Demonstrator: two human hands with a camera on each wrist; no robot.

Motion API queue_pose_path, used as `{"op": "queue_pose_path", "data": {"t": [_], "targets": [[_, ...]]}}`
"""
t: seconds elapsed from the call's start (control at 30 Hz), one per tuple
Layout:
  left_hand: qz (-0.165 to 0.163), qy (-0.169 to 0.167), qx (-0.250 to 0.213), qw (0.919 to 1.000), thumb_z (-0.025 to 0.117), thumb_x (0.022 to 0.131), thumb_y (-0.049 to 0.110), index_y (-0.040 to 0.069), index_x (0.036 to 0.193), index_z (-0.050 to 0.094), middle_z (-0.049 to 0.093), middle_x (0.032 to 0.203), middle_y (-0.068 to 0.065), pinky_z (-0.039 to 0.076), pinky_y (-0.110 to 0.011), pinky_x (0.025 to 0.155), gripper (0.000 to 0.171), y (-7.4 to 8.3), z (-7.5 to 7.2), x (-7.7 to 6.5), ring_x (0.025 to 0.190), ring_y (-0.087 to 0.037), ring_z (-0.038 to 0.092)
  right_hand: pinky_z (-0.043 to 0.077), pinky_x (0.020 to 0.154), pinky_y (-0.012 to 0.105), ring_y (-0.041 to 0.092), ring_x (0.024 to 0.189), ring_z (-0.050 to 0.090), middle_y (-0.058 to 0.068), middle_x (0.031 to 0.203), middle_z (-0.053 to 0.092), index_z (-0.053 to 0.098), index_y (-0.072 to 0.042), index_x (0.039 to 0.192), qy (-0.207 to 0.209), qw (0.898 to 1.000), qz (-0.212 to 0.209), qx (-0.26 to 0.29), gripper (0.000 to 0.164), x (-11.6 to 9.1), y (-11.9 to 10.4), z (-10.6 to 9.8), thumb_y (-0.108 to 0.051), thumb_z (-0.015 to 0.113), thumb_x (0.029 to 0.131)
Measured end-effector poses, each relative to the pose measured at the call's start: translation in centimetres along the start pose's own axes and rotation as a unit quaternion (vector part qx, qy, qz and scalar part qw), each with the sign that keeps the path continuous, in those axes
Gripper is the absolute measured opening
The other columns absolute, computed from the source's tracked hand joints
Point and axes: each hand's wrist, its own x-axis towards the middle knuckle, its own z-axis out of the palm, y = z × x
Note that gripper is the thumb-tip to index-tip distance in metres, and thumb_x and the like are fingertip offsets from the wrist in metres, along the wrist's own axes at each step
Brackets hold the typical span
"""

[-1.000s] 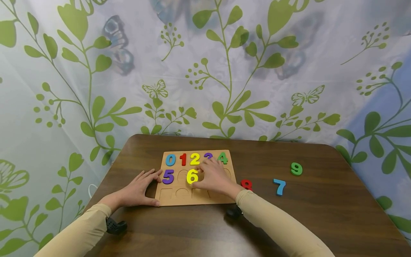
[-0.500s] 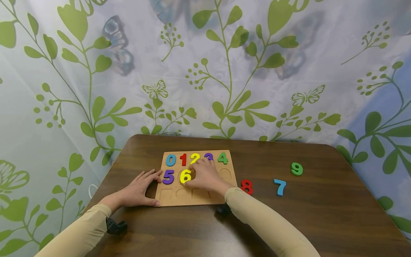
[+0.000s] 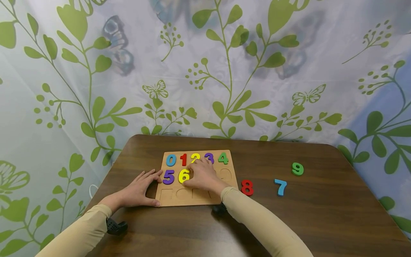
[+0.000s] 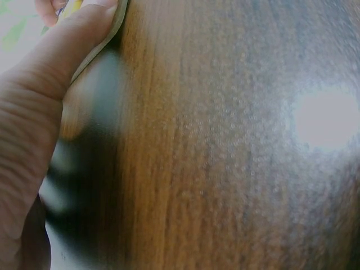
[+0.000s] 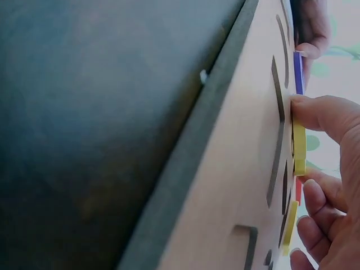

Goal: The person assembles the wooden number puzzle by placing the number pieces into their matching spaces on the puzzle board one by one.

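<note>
In the head view a wooden number board (image 3: 199, 202) lies on the table, with the purple 5 (image 3: 168, 177) at the left of its middle row. My right hand (image 3: 205, 176) pinches the yellow number 6 (image 3: 183, 176) by its sides, just right of the 5. The right wrist view shows the thumb at one end of the yellow 6 (image 5: 300, 149) and a finger at the other, the piece close to the board's surface. My left hand (image 3: 136, 190) rests spread at the board's left edge, thumb by the near corner and fingertips beside the 5.
The top row holds a blue 0 (image 3: 171, 160), red 1 (image 3: 183, 159), yellow 2 (image 3: 194, 157), purple 3 (image 3: 209, 157) and green 4 (image 3: 223, 158). Right of the board lie a red 8 (image 3: 247, 187), blue 7 (image 3: 280, 187) and green 9 (image 3: 297, 169). A patterned curtain (image 3: 205, 107) hangs behind.
My right hand has moved left with the yellow 6, bringing it closer to the 5. The red 8 has come fully into view. My left hand has stayed in place.
</note>
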Motion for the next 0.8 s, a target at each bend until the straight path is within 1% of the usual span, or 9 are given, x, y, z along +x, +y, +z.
{"op": "queue_pose_path", "data": {"t": [0.3,0.63,0.8], "targets": [[0.011,0.009,-0.007,0.9999,0.077,0.077,0.071,0.02,0.125,0.053,0.034,0.164,-0.013,0.008,-0.07,0.117,0.074,0.21,-0.11,-0.13,0.151,-0.046,0.022,0.034,0.103,0.047,0.022,0.115,0.046,-0.004,0.118,0.064,0.073,-0.023,0.122,0.003,1.0,0.005,0.005,0.061,-0.01,0.03,0.32,-0.063,0.079,0.077],[0.013,0.006,-0.008,0.9999,0.077,0.077,0.071,0.02,0.124,0.053,0.033,0.164,-0.013,0.008,-0.07,0.117,0.074,0.21,-0.07,-0.07,0.151,-0.047,0.021,0.034,0.1,0.047,0.021,0.111,0.045,-0.005,0.118,0.064,0.073,-0.025,0.124,0.001,1.0,0.006,-0.002,0.063,-0.16,0.02,0.25,-0.065,0.08,0.077],[0.009,0.004,-0.007,0.9999,0.077,0.076,0.071,0.021,0.125,0.052,0.033,0.164,-0.012,0.007,-0.069,0.118,0.074,0.22,-0.11,-0.1,0.151,-0.045,0.021,0.034,0.1,0.047,0.021,0.111,0.045,-0.005,0.118,0.064,0.073,-0.025,0.125,0.003,1.0,0.005,-0.001,0.064,-0.24,0.16,0.23,-0.066,0.08,0.076]]}}
